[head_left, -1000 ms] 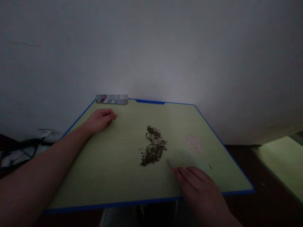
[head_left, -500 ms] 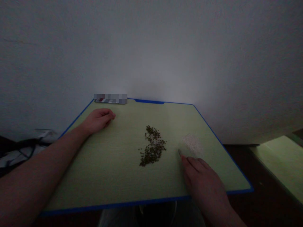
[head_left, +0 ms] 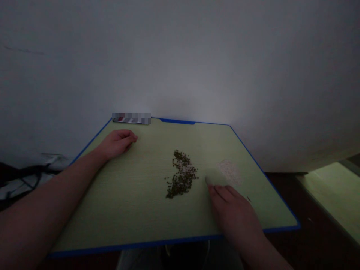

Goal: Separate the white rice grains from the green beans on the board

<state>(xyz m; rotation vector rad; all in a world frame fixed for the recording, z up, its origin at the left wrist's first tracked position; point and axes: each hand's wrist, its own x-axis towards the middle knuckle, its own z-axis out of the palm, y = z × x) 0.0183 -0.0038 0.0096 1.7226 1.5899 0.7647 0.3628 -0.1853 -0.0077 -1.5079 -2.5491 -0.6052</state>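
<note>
My right hand is closed around a thin tool with a slim, slightly curved tip, perhaps tweezers; most of it is hidden by the fingers. The tip points at a spread of small dark green beans, just to the right of them and apart from them. Pale grains lie mixed among the beans. Beyond my right hand is a separate heap of pale grains, like rice. At the back left, my left hand rests on the table with its fingers loosely curled, and no object shows in them.
The light green table has a blue edge and stands against a pale wall. A flat, partly blurred phone-like object lies at its back left corner. Dark cables are at the left, and another light green surface at the right.
My right hand has moved a little to the left with the thin tool, nearer the beans. A short dark line now shows on the table to its right. My left hand has stayed put.
</note>
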